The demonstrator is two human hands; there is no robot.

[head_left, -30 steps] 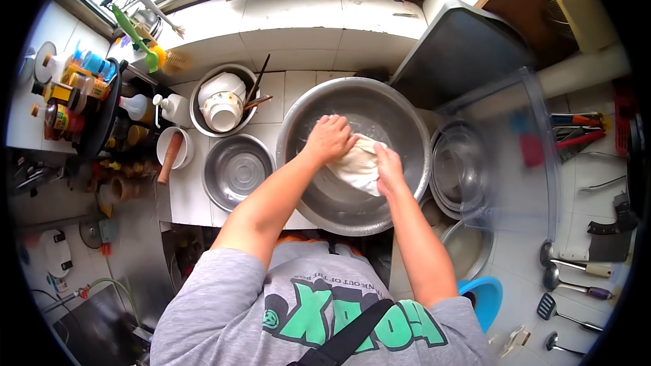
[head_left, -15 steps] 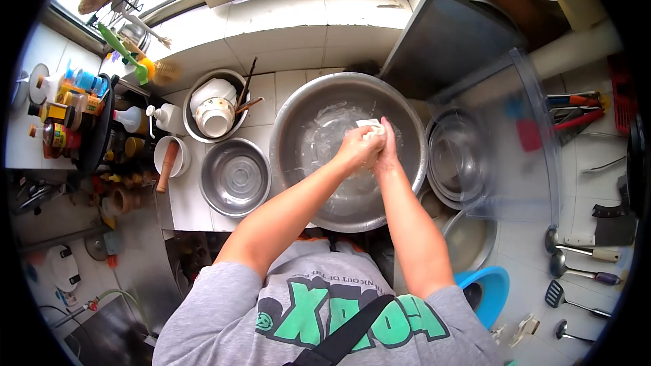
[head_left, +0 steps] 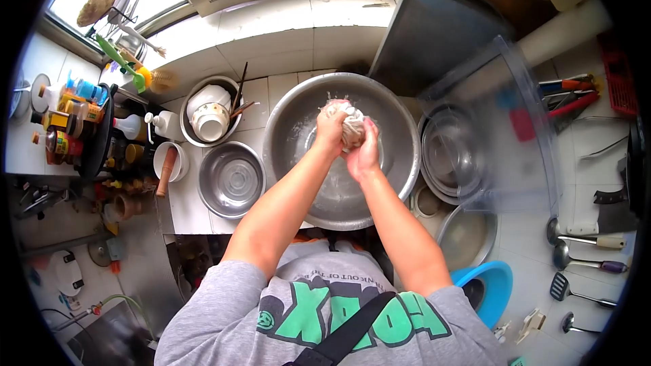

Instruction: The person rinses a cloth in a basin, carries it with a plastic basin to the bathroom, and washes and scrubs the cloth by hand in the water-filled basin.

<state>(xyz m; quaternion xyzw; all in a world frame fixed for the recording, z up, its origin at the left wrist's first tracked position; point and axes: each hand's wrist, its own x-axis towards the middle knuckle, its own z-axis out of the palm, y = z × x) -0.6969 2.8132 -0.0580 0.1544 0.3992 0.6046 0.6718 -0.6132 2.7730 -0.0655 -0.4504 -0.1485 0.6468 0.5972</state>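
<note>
Above a large metal basin (head_left: 274, 142) I hold a bunched, wet, whitish cloth (head_left: 353, 127) between both hands. My left hand (head_left: 329, 134) is wrapped round its left side. My right hand (head_left: 365, 152) grips it from the right and below, fingers partly hidden by the folds. Shallow water (head_left: 346, 193) covers the basin's bottom, and splashes show by the cloth's upper edge.
Left of the basin stand an empty metal bowl (head_left: 232, 181) and a metal pot (head_left: 188, 127) with stacked bowls and chopsticks (head_left: 241, 91). A clear plastic bin (head_left: 515, 129) and a blue basin (head_left: 498, 285) are at right. Utensils (head_left: 586, 264) hang on the wall.
My hands have moved up and slightly left in the basin. The cloth, mostly hidden inside my fists before, now shows as a larger, looser bunch between my hands.
</note>
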